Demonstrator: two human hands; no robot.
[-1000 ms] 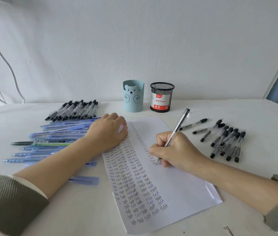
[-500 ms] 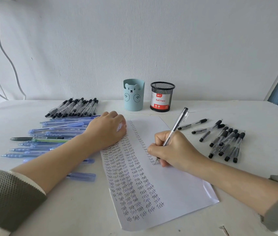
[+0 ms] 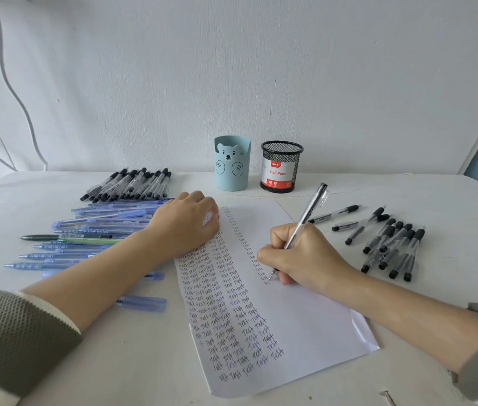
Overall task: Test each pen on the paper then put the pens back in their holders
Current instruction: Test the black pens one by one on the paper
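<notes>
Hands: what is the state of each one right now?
Left hand: loosely curled, holds nothing, rests on the paper.
Right hand: grips a clear pen, tip on the paper.

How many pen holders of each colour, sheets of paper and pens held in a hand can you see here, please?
Blue bear holder: 1
Black mesh holder: 1
Sheet of paper: 1
Pen held in the right hand: 1
Total: 4
</notes>
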